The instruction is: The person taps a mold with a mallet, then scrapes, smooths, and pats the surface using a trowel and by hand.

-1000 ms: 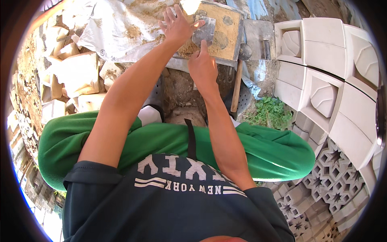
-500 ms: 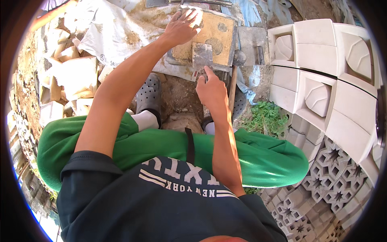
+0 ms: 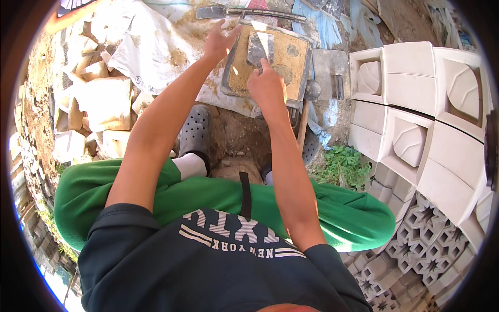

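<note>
A square mould with a dark frame (image 3: pixel 224 83) lies on the ground before my feet, filled with tan sandy mix (image 3: pixel 243 66) that has a few darker round patches. My right hand (image 3: pixel 267 87) grips a trowel (image 3: pixel 260 48), its flat grey blade over the far middle of the mix; the handle is mostly hidden by the fingers. My left hand (image 3: pixel 219 43) is open at the mould's far left corner, thumb and fingers apart. Whether it touches the frame I cannot tell.
Pale moulded blocks (image 3: pixel 410 57) are stacked on the right, with star-patterned blocks (image 3: pixel 429 234) below. Broken pale chunks (image 3: pixel 101 104) and a white sack (image 3: pixel 148 47) lie left. A flat grey plate (image 3: pixel 328 70) adjoins the mould. Green weeds (image 3: pixel 347 169) grow near my right foot.
My right hand has pushed the trowel away from me, from the near edge to the far part of the mix. My left hand has drawn left off the surface to the corner.
</note>
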A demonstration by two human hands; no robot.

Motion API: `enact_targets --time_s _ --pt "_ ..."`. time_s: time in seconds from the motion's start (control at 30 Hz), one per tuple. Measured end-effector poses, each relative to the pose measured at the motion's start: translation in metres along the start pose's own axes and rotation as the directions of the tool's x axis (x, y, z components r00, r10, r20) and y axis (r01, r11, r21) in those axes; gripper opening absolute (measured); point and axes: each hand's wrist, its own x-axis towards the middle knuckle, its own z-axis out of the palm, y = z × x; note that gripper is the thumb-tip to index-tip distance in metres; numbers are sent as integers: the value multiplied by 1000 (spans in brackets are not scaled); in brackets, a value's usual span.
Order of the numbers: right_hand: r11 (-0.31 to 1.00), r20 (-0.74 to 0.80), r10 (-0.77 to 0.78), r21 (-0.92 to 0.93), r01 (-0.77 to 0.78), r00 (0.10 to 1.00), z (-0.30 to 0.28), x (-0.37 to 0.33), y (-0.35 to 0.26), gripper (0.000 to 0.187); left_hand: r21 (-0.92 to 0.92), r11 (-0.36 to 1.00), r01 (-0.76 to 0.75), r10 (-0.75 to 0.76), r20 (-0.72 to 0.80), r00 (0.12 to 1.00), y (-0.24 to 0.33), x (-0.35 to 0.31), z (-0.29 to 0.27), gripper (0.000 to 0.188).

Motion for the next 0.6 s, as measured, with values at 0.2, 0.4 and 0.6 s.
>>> enact_targets --time_s 0.2,0.4,0.6 --pt "993 -16 -71 -95 69 997 22 13 -14 56 104 964 247 -267 293 918 9 5 9 128" --pt "980 6 -131 -151 131 991 36 -8 -12 58 146 964 220 -250 238 938 -21 -15 10 133" --pt "977 -57 -176 -135 167 983 57 -34 7 60 288 936 202 -270 218 938 -14 -51 -1 130"
